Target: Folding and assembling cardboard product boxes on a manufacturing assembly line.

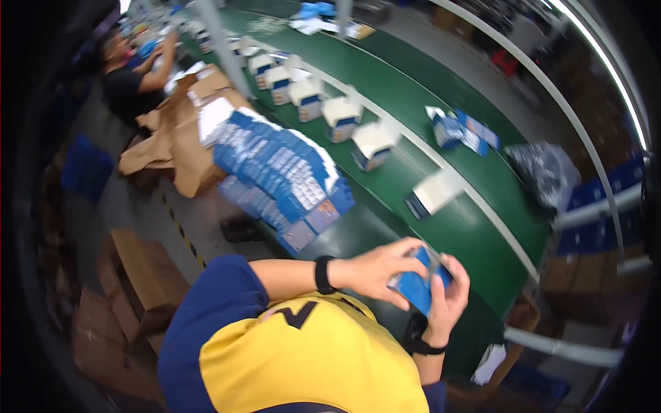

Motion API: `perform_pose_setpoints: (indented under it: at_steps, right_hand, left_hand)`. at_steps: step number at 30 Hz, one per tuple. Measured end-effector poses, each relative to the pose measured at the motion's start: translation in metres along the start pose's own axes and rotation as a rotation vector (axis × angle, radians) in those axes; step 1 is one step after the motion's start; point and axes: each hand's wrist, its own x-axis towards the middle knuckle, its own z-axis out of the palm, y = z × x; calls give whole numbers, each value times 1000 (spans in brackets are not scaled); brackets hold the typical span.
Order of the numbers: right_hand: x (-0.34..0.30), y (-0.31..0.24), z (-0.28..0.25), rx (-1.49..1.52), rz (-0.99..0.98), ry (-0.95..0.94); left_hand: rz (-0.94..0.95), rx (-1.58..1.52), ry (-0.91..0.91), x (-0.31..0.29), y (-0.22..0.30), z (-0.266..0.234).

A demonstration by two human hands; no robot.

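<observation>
In front of my chest, a small blue carton [415, 290] is held between both hands above the green work surface. My left hand [383, 270] grips it from the left, fingers curled over its upper edge. My right hand [449, 294] closes round its right side, thumb against the front. To the left lies a large stack of flat blue carton blanks [275, 168], overlapping in rows. Beyond my hands a white-topped box with a dark blue end [435, 194] stands on the green surface, apart from them.
A row of similar open boxes [341, 117] runs away to the far left. Several blue cartons [463, 131] and a clear plastic bag [544, 172] lie at right. Brown paper [177, 134] sits beside the stack; a co-worker [138, 76] is behind it. Cardboard boxes [141, 275] stand at lower left.
</observation>
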Motion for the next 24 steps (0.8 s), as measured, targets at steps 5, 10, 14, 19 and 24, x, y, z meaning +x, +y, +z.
perform_pose_setpoints:
  at_steps: [5, 10, 14, 19, 24]
  right_hand:
    - [4, -2, 1, 223, -127, -94]
    - [21, -23, 25, 58, 216, -43]
    - [28, -6, 18, -123, 253, -179]
    - [39, -11, 30, -363, 136, -202]
    - [26, -12, 22, -121, 180, -112]
  left_hand:
    - [-22, -72, 103, 2, 16, -4]
    - [125, 182, -21, 1, 17, -16]
    - [132, 270, 8, 5, 12, -28]
    - [-52, 98, -64, -8, 11, -37]
    - [31, 61, -87, 0, 8, -33]
